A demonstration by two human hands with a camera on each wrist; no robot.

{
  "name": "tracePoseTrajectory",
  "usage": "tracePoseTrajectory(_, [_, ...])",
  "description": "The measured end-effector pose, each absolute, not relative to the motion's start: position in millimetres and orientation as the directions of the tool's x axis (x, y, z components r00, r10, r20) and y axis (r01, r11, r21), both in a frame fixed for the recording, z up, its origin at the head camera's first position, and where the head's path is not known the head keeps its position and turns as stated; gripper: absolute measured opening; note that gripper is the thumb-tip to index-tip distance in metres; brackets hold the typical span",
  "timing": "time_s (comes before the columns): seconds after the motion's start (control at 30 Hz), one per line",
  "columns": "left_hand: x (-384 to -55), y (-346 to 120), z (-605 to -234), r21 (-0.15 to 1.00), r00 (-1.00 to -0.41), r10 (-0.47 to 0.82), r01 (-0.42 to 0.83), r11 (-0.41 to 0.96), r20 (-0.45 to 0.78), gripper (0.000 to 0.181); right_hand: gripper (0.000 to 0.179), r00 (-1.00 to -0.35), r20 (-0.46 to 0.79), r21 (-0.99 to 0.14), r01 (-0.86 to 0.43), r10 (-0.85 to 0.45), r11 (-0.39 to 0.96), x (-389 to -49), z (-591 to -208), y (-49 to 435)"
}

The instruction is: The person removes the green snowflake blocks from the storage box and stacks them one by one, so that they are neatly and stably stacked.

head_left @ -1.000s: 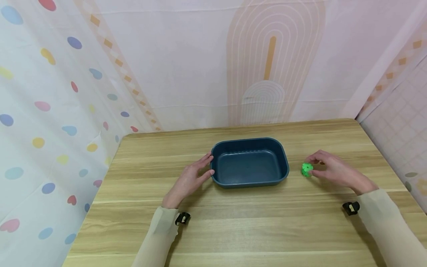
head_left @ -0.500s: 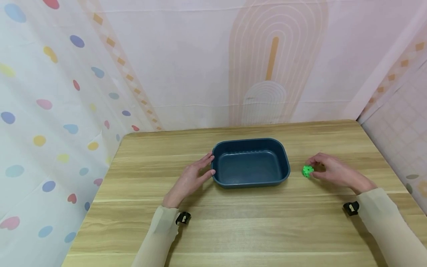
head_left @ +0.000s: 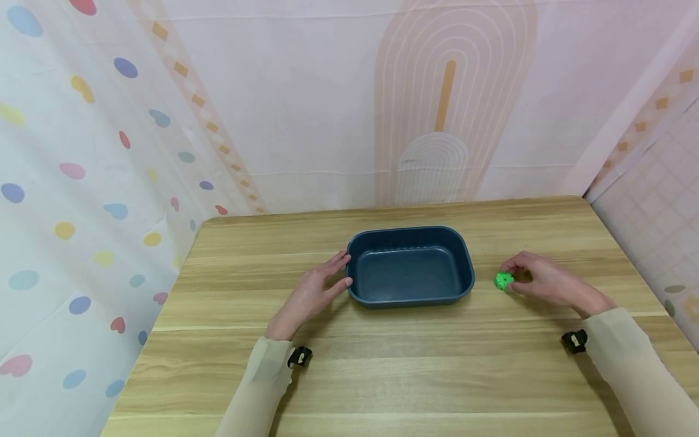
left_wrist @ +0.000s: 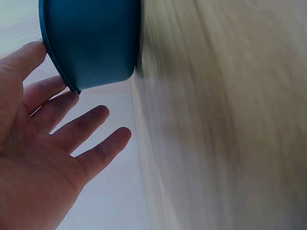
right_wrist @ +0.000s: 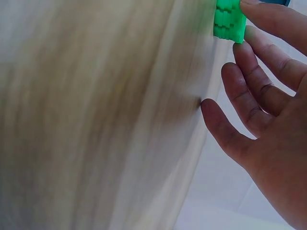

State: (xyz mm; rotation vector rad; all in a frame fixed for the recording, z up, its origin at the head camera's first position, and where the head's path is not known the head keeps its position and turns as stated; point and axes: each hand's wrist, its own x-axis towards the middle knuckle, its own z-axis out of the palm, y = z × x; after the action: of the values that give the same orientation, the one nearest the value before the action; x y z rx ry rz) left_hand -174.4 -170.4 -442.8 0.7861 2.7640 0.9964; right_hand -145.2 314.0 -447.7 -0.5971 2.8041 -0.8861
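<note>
A dark blue rectangular plastic basin (head_left: 411,301) stands on the wooden table. My left hand (head_left: 308,297) is at its left end, with thumb and fingertips against the rim and the other fingers spread; the left wrist view shows the basin's outer wall (left_wrist: 93,43) beyond those fingertips. Right of the basin is a small stack of bright green notched plastic discs (head_left: 503,280), layered one on another (right_wrist: 229,21). My right hand (head_left: 546,282) pinches its near side between thumb and fingertips. In the right wrist view the little finger reaches down to the table surface.
The wooden table (head_left: 404,364) runs back to a white patterned curtain (head_left: 306,109), with a polka-dot curtain (head_left: 93,243) along the left side. Each wrist wears a black strap mount. A gap separates the green stack from the basin's right end.
The green disc stack and my right hand have come down slightly, and the stack's top face has turned. My left hand and the basin hold their places; the head view shifted a little.
</note>
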Motion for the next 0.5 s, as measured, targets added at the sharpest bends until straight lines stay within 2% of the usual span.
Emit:
tracePoseTrajectory(0.33, [-174.0, -170.2, -443.2, 0.626, -0.864, 0.497, 0.432, 0.649, 0.080, 0.057, 0.026, -0.912, -0.019, -0.581, -0.323, -0.410, 0.746, -144.1, -448.7, 315.2])
tracePoseTrajectory(0.5, [-173.8, -170.3, -443.5, 0.626, -0.867, 0.492, 0.429, 0.651, 0.084, 0.056, 0.033, -0.911, -0.009, -0.609, -0.322, -0.413, 0.724, -140.9, -447.8, 317.6])
